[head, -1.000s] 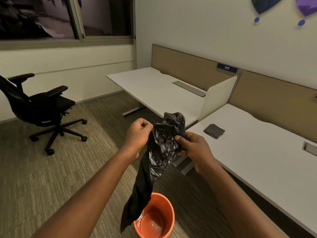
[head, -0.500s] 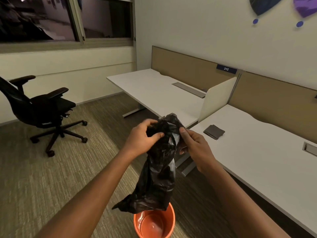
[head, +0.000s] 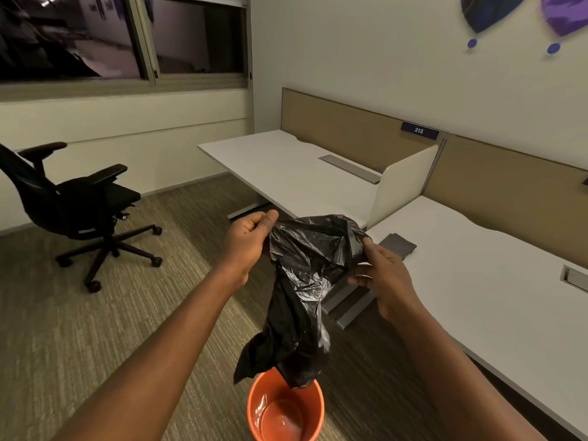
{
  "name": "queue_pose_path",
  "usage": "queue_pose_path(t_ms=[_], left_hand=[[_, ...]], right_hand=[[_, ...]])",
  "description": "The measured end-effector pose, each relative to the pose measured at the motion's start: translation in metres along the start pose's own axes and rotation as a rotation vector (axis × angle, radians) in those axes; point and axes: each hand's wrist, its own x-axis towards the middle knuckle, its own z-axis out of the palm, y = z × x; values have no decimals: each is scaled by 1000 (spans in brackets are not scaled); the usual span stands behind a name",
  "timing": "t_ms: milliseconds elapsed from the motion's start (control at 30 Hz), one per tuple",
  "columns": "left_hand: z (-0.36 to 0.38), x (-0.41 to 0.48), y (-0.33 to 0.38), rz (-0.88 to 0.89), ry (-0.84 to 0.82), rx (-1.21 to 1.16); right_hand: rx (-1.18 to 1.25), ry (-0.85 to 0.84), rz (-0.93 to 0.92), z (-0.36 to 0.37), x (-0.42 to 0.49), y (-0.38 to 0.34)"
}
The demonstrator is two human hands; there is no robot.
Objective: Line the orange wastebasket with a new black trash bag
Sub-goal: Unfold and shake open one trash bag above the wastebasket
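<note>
Pinching the crumpled black plastic trash bag (head: pixel 305 275) open, left hand (head: pixel 246 246) and right hand (head: pixel 383 275) must next lower it into the round orange plastic wastebasket (head: pixel 285 409).

1. left hand (head: pixel 251 240): bare, no glove, no ring or band visible on the fingers that show.
2. right hand (head: pixel 383 276): bare likewise, no glove, no ring visible.
3. both forearms bare to the bottom edge of the view; no sleeve, cuff, watch or bracelet in sight.
4. wrists uncovered, nothing tied or strapped round them.
5. fingernails short where they show.
</note>
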Motion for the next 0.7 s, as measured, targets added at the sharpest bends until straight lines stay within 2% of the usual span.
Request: queue_pose_path(t_ms=[67, 167, 267, 333, 400, 500, 600, 633, 700], left_hand=[[1, -3, -3, -78, -55, -82], [0, -11, -21, -250, -281, 29], [4, -19, -43, -422, -573, 176], [9, -23, -57, -409, -644, 182], [10, -21, -60, -370, -595, 112], [-1, -11, -44, -373, -348, -82], [-12, 3, -29, -363, -85, -166], [-13, 7, -27, -352, -37, -169], [-9, 10, -26, -367, 2, -192]], right_hand=[[239, -55, 136, 2, 0, -6], [475, -132, 227, 8, 1, -23], [562, -167, 239, 15, 6, -40], [553, -153, 224, 18, 12, -49], [564, -95, 198, 16, 20, -58], [641, 24, 161, 0, 29, -60], [311, 60, 142, -5, 25, -39], [177, 7, 132, -2, 19, -30], [-108, -214, 131, 10, 5, -12]])
